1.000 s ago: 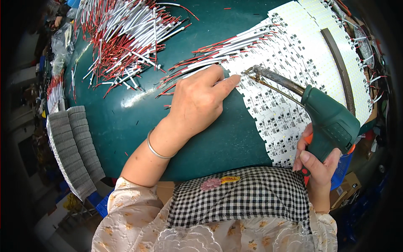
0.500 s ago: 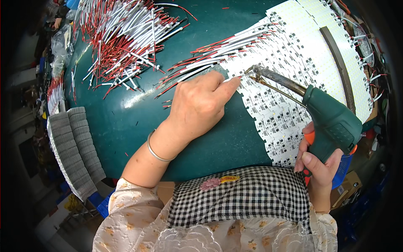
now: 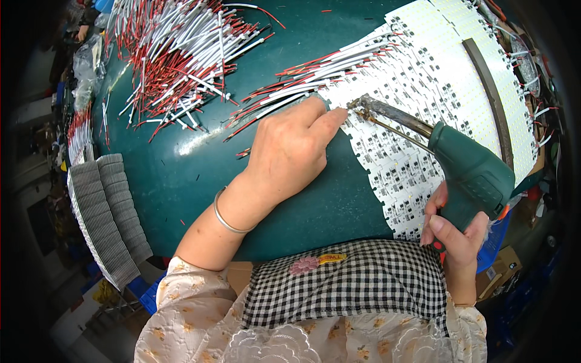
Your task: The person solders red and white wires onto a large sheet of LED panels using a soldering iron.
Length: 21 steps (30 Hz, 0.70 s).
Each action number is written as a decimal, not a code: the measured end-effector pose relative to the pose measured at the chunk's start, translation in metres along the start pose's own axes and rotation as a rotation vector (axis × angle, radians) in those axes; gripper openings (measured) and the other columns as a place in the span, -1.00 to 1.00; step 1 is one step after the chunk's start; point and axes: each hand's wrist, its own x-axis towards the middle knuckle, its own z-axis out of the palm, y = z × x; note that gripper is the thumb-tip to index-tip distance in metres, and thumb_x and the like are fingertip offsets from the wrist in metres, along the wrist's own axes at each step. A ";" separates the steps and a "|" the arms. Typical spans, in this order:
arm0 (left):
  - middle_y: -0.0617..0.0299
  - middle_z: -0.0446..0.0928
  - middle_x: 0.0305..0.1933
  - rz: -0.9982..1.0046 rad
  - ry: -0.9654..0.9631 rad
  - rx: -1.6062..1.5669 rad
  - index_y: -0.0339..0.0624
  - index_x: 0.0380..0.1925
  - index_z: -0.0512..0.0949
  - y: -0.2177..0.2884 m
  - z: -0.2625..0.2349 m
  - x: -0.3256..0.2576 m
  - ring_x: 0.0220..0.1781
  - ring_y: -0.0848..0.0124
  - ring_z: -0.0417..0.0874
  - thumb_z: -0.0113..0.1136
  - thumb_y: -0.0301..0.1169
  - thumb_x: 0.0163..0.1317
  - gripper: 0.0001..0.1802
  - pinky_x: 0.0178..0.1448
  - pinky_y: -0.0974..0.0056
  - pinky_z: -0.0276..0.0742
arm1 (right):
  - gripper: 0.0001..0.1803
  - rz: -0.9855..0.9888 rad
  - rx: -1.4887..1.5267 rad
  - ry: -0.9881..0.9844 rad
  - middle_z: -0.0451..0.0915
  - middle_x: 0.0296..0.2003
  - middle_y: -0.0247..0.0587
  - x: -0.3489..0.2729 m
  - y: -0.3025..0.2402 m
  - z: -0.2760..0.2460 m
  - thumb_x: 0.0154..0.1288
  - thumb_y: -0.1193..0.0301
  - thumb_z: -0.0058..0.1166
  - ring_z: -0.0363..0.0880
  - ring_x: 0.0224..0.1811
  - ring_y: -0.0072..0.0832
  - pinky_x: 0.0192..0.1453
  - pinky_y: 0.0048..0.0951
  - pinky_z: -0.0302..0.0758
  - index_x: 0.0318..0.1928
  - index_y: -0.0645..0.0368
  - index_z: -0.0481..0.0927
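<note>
My left hand [image 3: 290,151] is closed in a pinch at the left edge of the white LED circuit boards [image 3: 411,91]. What I can see suggests a short wire between thumb and finger, mostly hidden by them. In my right hand [image 3: 457,239] is a green soldering gun [image 3: 475,172], gripped by its handle. Its dark, crusted tip reaches the board edge right beside my left fingertips. Red and white wires [image 3: 315,75] lie with their right ends over the boards, just beyond my left hand.
A large heap of red and white wires [image 3: 181,60] covers the far left of the green table [image 3: 200,199]. A dark curved bar [image 3: 490,97] lies across the boards. Ribbed grey strips [image 3: 112,218] stand at the left edge; a blue bin [image 3: 493,245] is at the right.
The soldering gun has shifted left and slightly down, bringing its tip closer to my left fingertips. My left hand has barely moved and stays pinched.
</note>
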 end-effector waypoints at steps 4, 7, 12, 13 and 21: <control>0.18 0.52 -0.47 0.002 0.014 -0.002 -0.16 -0.23 0.65 -0.005 0.005 -0.004 -0.54 0.24 0.57 0.16 -0.74 -0.13 -0.60 -0.49 0.22 0.48 | -0.50 0.009 -0.029 0.045 0.48 -0.40 -0.07 0.004 -0.002 0.009 0.07 0.55 0.20 0.48 -0.64 -0.52 -0.57 -0.53 0.53 0.01 0.43 0.33; 0.18 0.52 -0.47 0.019 0.030 0.001 -0.16 -0.24 0.64 0.000 0.000 0.000 -0.55 0.24 0.56 0.16 -0.74 -0.14 -0.60 -0.49 0.22 0.48 | -0.47 -0.044 -0.017 -0.169 0.52 -0.20 -0.02 -0.003 0.005 -0.013 0.18 0.65 0.12 0.51 -0.42 -0.55 -0.46 -0.59 0.52 0.18 0.45 0.33; 0.18 0.53 -0.47 0.021 0.025 -0.003 -0.16 -0.23 0.64 -0.005 0.002 0.000 -0.55 0.24 0.56 0.16 -0.74 -0.14 -0.59 -0.49 0.22 0.48 | -0.42 -0.034 -0.055 0.001 0.44 -0.51 -0.14 0.004 -0.003 0.002 0.09 0.47 0.22 0.45 -0.68 -0.52 -0.59 -0.51 0.51 0.08 0.47 0.30; 0.18 0.53 -0.46 0.028 0.032 -0.008 -0.17 -0.23 0.64 -0.006 0.002 0.000 -0.55 0.24 0.56 0.16 -0.74 -0.15 -0.59 -0.49 0.22 0.48 | -0.41 -0.069 -0.011 0.030 0.43 -0.54 -0.14 0.005 -0.005 0.003 0.10 0.44 0.23 0.44 -0.70 -0.52 -0.60 -0.51 0.50 0.07 0.49 0.29; 0.18 0.53 -0.47 0.020 -0.005 0.031 -0.16 -0.23 0.65 -0.001 0.000 0.000 -0.55 0.24 0.56 0.15 -0.74 -0.15 -0.58 -0.48 0.21 0.48 | -0.29 -0.149 -0.015 0.022 0.40 -0.57 -0.14 0.004 -0.007 0.001 0.11 0.33 0.28 0.42 -0.73 -0.51 -0.65 -0.50 0.48 0.11 0.57 0.24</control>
